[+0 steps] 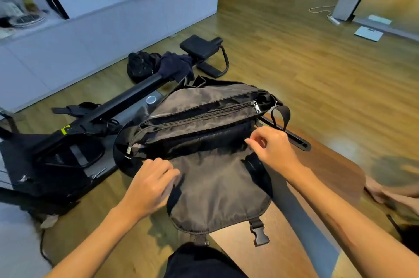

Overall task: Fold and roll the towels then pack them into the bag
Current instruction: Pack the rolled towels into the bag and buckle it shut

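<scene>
Head view, sole view. Black nylon messenger bag (199, 119), on the near-left corner of the brown wooden bench (328, 164), long axis running left to right, left end overhanging the bench edge above the wood floor (283, 55). Front flap (215, 191) thrown open toward the wearer, hanging over the near edge, black plastic buckle (260, 235) dangling. Upper zip line with metal puller (255, 107) at its right end; whether fully closed, not clear. Left hand (150, 184): fingers curled, gripping the flap's left edge just below the bag mouth. Right hand (272, 148): fingers curled at the bag's right front edge, pinching fabric or a small part, exact hold not clear; nearer of the two to the puller, which lies just up and behind it. Towels: none identifiable; dark cloth (174, 66) draped on the black exercise machine (127, 101) beyond, possibly one. Open room: bare bench to the right, clear floor beyond; left side crowded by the machine. Judged step: opening the bag for packing.
</scene>
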